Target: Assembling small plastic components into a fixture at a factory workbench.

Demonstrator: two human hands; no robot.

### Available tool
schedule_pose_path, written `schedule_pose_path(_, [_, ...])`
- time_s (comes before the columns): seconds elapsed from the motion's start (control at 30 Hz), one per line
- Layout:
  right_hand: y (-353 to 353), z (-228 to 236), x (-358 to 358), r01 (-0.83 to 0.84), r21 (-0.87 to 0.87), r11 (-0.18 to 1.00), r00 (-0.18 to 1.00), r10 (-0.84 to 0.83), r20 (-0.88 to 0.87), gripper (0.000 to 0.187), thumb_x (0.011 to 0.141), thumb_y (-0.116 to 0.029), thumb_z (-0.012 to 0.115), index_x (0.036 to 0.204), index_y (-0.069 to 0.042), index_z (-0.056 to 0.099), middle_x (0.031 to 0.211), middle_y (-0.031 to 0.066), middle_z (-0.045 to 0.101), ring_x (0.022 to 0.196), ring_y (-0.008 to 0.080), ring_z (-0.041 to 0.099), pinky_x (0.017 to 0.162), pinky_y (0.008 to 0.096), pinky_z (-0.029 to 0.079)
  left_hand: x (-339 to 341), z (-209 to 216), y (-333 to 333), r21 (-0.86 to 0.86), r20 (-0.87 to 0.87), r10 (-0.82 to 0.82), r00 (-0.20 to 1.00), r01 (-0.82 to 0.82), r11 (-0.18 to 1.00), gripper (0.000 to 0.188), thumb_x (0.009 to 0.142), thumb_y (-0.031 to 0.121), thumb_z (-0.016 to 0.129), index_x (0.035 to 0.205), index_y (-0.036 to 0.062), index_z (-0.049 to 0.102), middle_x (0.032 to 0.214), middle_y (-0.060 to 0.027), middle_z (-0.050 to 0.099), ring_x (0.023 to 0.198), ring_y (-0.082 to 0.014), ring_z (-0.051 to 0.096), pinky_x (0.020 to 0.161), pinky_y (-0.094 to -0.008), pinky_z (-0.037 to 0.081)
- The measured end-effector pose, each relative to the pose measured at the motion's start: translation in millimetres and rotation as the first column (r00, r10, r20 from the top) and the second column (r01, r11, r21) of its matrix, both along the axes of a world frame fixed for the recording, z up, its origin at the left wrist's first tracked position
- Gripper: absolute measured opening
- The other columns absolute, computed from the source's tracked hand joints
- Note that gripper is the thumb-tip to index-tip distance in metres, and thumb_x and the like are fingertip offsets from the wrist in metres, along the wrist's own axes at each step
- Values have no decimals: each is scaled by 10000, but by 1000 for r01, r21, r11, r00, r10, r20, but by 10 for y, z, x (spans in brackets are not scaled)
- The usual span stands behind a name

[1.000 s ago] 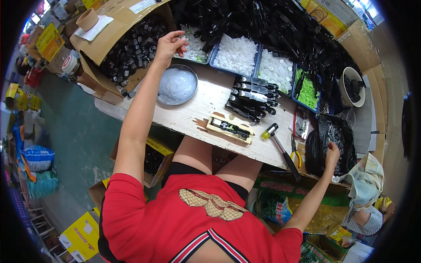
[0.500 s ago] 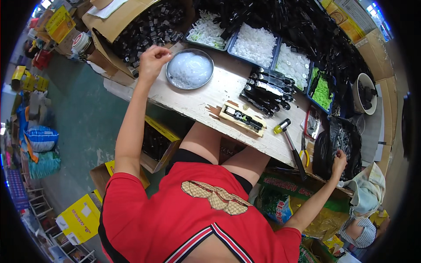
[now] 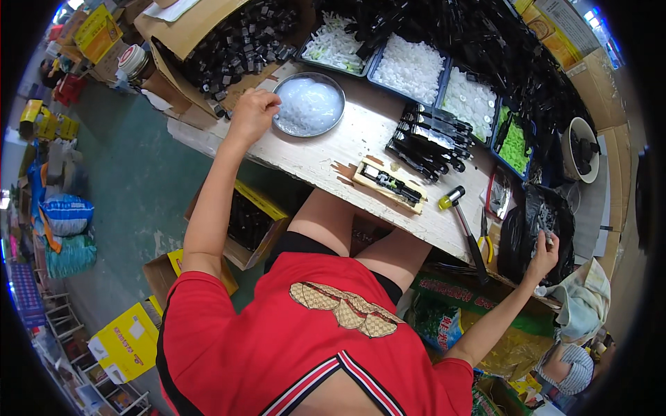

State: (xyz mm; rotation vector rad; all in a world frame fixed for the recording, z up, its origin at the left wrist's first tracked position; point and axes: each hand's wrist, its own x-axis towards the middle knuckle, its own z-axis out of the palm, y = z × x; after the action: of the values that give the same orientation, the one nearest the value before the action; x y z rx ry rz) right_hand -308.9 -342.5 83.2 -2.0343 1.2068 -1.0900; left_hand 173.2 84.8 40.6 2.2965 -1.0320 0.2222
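My left hand (image 3: 254, 114) is at the left rim of a round metal dish (image 3: 340, 118) holding a pale, glossy mass with small translucent bits. Its fingers are pinched together; what they hold, if anything, is hidden. Over at the right, my right hand (image 3: 544, 258) reaches into a black plastic bag (image 3: 514, 239) containing small grey parts. The fingertips there are closed, on something too small to name. Between the hands, a cream-coloured block (image 3: 374, 182) cradles a black part (image 3: 399, 186) with white and green pieces in it. Neither hand touches the block.
A hammer (image 3: 465, 229) and yellow-handled pliers (image 3: 488, 246) lie right of the block. Black slotted parts (image 3: 430, 142) are stacked behind it. Blue trays (image 3: 406, 66) of white and green pieces line the back, before heaped black parts. A carton (image 3: 166, 76) stands far left.
My left hand has come down and slightly right, from above the dish's left rim to beside it. My right hand has shifted a little, its fingers turning upward at the bag.
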Motion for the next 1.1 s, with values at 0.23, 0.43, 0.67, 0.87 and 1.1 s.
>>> schedule_pose_path(0.23, [302, 76, 294, 20, -40, 999, 969, -29, -247, 240, 842, -195, 637, 988, -12, 586, 825, 38, 599, 731, 96, 517, 664, 221, 420, -2, -77, -34, 206, 82, -22, 996, 5, 979, 89, 683, 42, 643, 767, 54, 669, 754, -85, 627, 800, -285, 539, 717, -389, 441])
schedule_pose_path(0.43, [527, 61, 496, -153, 18, 988, 988, 153, -18, 198, 860, -136, 615, 1000, -6, 563, 842, 6, 567, 722, 61, 491, 652, 187, 395, -66, -39, -79, 159, -60, 46, 997, -36, 987, 99, 697, 66, 655, 794, 56, 672, 747, -104, 624, 800, -285, 550, 711, -377, 450])
schedule_pose_path(0.67, [901, 56, 869, -288, 177, 941, 949, 256, 184, 131, 828, -56, 627, 946, -43, 573, 821, -28, 545, 707, 31, 476, 635, 158, 371, -101, -74, -65, 11, -193, 53, 980, -52, 999, 110, 704, 80, 667, 810, 52, 669, 735, -124, 627, 709, -264, 583, 650, -358, 467])
schedule_pose_path(0.87, [1297, -77, 1229, -466, 333, 820, 875, 371, 310, 180, 843, -29, 585, 1023, -25, 586, 872, 10, 596, 786, 68, 546, 699, 184, 417, -118, -27, -19, -377, -662, -135, 737, -172, 910, 138, 775, 64, 649, 904, 16, 640, 748, -33, 635, 656, -112, 600, 559, -241, 463])
schedule_pose_path(1.1, [2004, -82, 1969, -744, 68, 665, 660, 715, 232, 195, 706, 4, 679, 899, -24, 663, 848, 76, 579, 757, 135, 557, 657, 234, 460, -745, 131, -350, -615, -756, -491, 432, -212, 760, 166, 828, 53, 611, 976, -22, 624, 772, -70, 637, 633, -114, 615, 508, -216, 479])
